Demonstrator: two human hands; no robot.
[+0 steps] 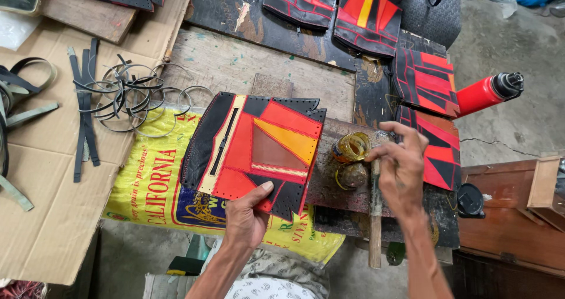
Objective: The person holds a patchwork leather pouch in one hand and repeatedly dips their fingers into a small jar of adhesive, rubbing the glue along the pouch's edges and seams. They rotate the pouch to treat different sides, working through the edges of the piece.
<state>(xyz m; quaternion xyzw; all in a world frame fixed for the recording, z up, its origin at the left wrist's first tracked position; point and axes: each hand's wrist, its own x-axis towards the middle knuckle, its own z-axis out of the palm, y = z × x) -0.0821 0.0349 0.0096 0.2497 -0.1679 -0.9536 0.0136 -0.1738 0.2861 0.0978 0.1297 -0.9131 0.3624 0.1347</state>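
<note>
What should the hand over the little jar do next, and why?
Probably dip into the small amber glass jar. The right hand hovers right beside its open mouth, fingers pinched, while the left hand pins the red, black and yellow stitched leather panel flat at its lower edge, seemingly ready for it.

metal rings (132, 96), red bottle (487, 93), yellow sack (156, 187)

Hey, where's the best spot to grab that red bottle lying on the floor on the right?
Grip the red bottle around its red body, coming from above. It lies on its side with the dark cap pointing right, so the long barrel is exposed; probably avoid the narrower cap.
</note>
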